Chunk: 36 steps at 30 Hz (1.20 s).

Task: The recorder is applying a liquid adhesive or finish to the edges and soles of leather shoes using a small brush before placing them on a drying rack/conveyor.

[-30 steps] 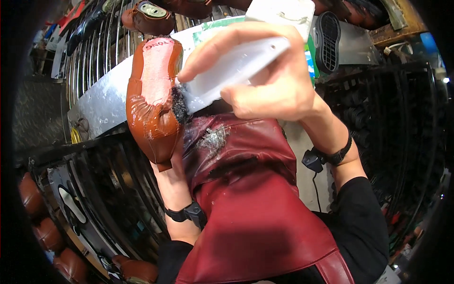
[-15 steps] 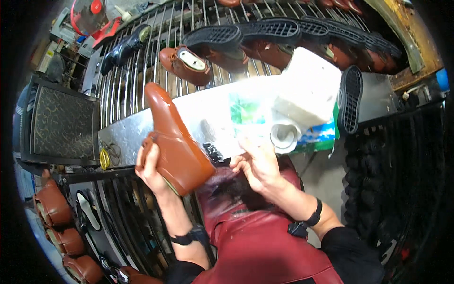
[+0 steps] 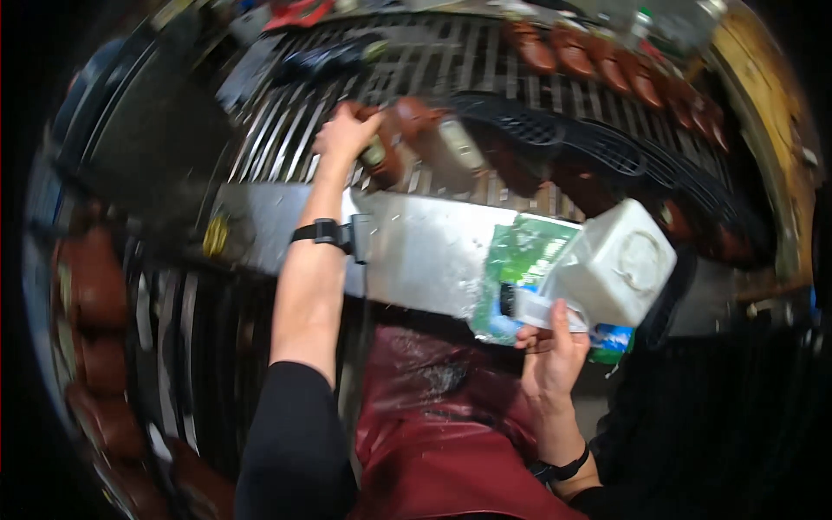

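My left hand (image 3: 345, 134) reaches onto the metal rack and is closed on a brown leather boot (image 3: 386, 163). The boot's pale sole side partly shows below my fingers; motion blurs its outline. Beside it lies another brown boot (image 3: 418, 114) with a pale sole patch. My right hand (image 3: 553, 355) is closed on a brush (image 3: 536, 310) with a light handle and dark bristles that point left. Just behind the brush, a white square plastic container (image 3: 631, 260) lies tilted on a green and blue plastic bag (image 3: 529, 251). My fingers partly hide the container's neck.
Black treaded soles (image 3: 520, 126) on brown shoes line the slatted rack (image 3: 433, 52). More brown shoes (image 3: 607, 65) stand far right. A metal plate (image 3: 425, 251) edges the rack, with a yellow-handled tool (image 3: 216, 236) at its left. Brown boots (image 3: 95, 303) stand lower left.
My left hand has moved up and away with the boot, from above the metal plate to the rack. My right hand and the brush have moved right, beside the container.
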Available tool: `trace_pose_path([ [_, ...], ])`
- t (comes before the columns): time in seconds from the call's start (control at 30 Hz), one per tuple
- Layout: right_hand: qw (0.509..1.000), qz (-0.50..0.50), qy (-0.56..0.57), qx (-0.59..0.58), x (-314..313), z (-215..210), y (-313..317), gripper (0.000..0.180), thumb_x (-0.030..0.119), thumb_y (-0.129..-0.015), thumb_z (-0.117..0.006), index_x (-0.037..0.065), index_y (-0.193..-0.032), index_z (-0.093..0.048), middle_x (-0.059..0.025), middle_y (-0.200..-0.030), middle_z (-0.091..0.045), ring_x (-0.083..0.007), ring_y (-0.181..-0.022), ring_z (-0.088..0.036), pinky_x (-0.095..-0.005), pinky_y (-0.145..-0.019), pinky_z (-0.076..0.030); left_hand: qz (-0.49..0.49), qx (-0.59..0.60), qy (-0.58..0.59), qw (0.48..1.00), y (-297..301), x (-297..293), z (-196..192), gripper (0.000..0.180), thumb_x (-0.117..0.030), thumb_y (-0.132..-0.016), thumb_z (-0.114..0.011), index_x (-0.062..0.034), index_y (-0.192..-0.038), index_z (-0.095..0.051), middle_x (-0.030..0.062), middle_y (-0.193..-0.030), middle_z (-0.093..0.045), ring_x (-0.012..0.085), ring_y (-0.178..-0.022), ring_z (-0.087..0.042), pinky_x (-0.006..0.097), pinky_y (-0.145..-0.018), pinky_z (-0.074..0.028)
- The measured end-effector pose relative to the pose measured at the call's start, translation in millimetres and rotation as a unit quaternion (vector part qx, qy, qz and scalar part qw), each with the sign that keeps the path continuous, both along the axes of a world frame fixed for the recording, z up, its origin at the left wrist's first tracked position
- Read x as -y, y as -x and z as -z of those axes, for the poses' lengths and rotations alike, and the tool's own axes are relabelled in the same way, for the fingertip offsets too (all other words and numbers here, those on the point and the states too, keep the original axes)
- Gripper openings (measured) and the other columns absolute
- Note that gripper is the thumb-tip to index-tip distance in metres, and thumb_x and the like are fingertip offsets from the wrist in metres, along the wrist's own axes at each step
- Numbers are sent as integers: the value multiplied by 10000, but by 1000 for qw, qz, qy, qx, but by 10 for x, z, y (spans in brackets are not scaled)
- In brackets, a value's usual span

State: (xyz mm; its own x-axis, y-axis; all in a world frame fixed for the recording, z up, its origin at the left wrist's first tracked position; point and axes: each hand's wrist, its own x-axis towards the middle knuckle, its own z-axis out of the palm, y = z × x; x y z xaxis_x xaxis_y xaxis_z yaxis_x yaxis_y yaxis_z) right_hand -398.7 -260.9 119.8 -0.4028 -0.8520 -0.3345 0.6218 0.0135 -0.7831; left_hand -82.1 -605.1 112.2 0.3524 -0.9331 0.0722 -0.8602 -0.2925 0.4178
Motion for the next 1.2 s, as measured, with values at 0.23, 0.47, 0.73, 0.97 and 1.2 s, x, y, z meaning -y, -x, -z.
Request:
trace_pose_path([
  [0.23,999,-25,1,-49,-152,34,45,332,318,-1095,-590,14,-1224,-628,-62,-837,-682,-116,-586,-602,-234,-464,-441,48,-136,225,964,-29,-3126,118,305,-232,-857,-814,-6,-1052,-754,198,-903,-752,373,-871,-730,437,-791,-576],
  [0.47,990,-78,30,-110,-387,62,-29,358,322,-1099,-582,-8,-1233,-614,-74,-863,-670,-113,-574,-582,-229,-480,-425,-352,544,-26,761,-1599,-6028,-982,475,-173,-828,-653,65,-1239,-655,235,-1160,-703,438,-947,-681,533,-910,-542],
  [0.73,995,-41,74,-58,-382,123,185,211,141,-1051,-653,-45,-1150,-649,-177,-785,-707,-246,-572,-680,-339,-480,-548,-307,31,231,923,-908,-6406,-1231,600,-410,-1010,-531,-105,-1526,-529,134,-1571,-498,292,-1462,-455,496,-1253,-308],
  [0.97,945,83,79,-306,-567,133,647,159,64,-994,-730,-58,-1090,-693,-96,-845,-717,-140,-610,-680,-264,-515,-537,-274,-564,466,624,-1019,-5981,-68,535,-320,-951,-694,-52,-1405,-603,196,-1423,-605,380,-1321,-569,542,-1134,-451],
  [1.2,914,18,11,-405,-458,374,487,152,72,-989,-738,-68,-1042,-712,-109,-825,-718,-133,-581,-669,-260,-486,-530,53,-600,147,784,-448,-4587,443,590,-32,-868,-678,27,-1442,-555,179,-1391,-639,349,-1270,-629,534,-1097,-518],
])
